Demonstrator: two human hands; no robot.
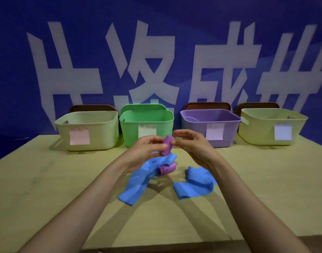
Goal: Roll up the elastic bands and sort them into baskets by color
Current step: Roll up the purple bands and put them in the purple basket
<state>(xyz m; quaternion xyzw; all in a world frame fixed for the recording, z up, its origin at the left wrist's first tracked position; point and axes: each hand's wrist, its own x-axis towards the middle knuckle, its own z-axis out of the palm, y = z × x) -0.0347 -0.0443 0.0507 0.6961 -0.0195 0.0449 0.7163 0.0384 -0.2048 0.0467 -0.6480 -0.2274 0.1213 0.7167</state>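
Pale worktop [47, 189] with 4 baskets along its far edge: left beige basket [87, 132], green basket [131, 132], purple basket [229, 132], right beige basket [262, 132]. Mid-worktop lie a left blue band [136, 183], a right blue band [193, 185] and a rolled purple band [166, 168].

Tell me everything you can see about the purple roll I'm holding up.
The purple roll is an elastic band wound into a short, tight cylinder, matte and rubbery looking. It is held in the air, standing roughly upright with a slight tilt. The left hand pinches it between thumb and fingers; the right hand is open beside it, one fingertip at its edge.
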